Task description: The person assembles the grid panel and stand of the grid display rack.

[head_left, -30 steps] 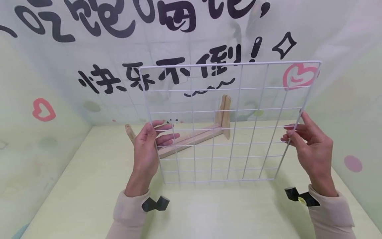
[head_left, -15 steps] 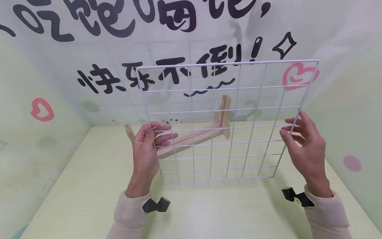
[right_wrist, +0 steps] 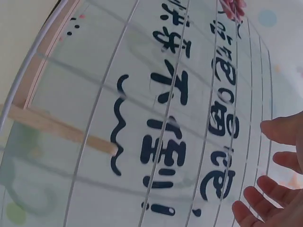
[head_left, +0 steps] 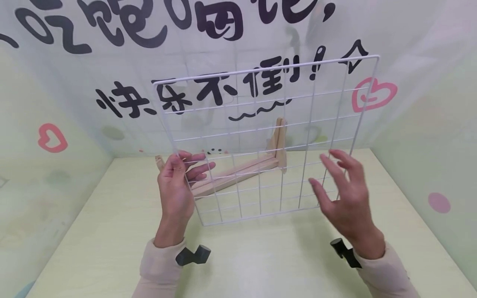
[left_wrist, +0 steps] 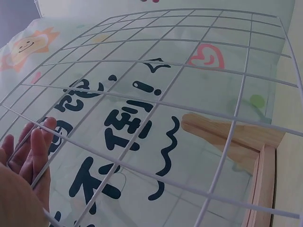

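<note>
A white wire grid panel (head_left: 238, 73) is held up in front of me, tilted, its right side higher than its left. My left hand (head_left: 175, 190) grips the panel's left edge, thumb in front and fingers through the grid behind it. The left wrist view shows those fingers (left_wrist: 39, 156) around the wire. Near the panel's lower right part is my right hand (head_left: 350, 203), with fingers spread and nothing between them. In the right wrist view its fingers (right_wrist: 265, 198) look apart from one another, with the wires beyond.
Behind the panel, a wooden frame (head_left: 242, 176) with an upright end piece (head_left: 277, 142) lies on the pale table (head_left: 253, 256). A printed curtain (head_left: 123, 54) with black lettering forms the back wall, and side walls (head_left: 428, 136) stand on both sides.
My right hand has let go of the panel's right edge and moved left in front of the grid. The panel has shifted left and tilted, its right side rising. My left hand keeps its hold.
</note>
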The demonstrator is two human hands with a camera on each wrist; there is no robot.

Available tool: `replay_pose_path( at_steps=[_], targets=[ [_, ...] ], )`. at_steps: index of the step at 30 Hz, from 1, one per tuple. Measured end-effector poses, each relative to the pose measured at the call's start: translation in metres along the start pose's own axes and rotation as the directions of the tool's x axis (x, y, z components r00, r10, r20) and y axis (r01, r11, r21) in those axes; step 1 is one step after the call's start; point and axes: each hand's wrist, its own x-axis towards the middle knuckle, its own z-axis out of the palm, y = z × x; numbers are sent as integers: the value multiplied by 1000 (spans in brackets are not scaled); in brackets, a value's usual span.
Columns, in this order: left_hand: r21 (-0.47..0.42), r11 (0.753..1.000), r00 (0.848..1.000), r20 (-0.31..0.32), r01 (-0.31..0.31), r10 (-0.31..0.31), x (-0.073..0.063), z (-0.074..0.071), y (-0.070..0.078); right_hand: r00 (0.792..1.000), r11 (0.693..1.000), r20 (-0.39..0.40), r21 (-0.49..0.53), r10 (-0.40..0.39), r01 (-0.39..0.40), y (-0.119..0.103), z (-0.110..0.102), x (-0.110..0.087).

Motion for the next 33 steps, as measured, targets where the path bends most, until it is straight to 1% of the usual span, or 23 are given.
replay_pose_path(
  at_steps=[3,5,7,11,14,19,20,21,25,30,33],
  targets=[
    [-9,1000,1000,8,-1,1,0,0,-1,996,1000,82,-10,-19,20,-15,14,3],
    [-24,1000,1000,12,-6,6,0,1,-2,993,1000,118,-28,-2,5,-26,22,6],
    [-42,999,1000,18,-13,14,0,1,-3,990,998,137,-59,29,-21,-35,31,10],
    [-71,997,999,29,-28,30,0,1,-3,981,992,170,-98,92,-77,-47,44,15],
    [-69,997,998,33,-47,49,1,-1,-2,977,989,183,-115,114,-94,-50,53,18],
    [-88,995,997,54,-53,58,1,-3,0,976,984,192,-163,103,-72,-50,70,15],
    [-80,995,996,60,-57,62,1,-4,0,976,982,194,-176,98,-63,-50,73,14],
    [-73,995,995,67,-63,68,0,-4,0,977,981,194,-188,92,-55,-50,76,12],
    [-90,992,990,101,-90,99,0,-4,1,982,966,168,-254,87,-42,-52,88,9],
    [-116,990,984,147,-85,102,-2,-2,1,991,946,82,-316,107,-76,-53,93,6],
    [-90,992,982,159,-90,104,-5,0,1,994,938,27,-333,106,-91,-51,93,6]
  ],
)
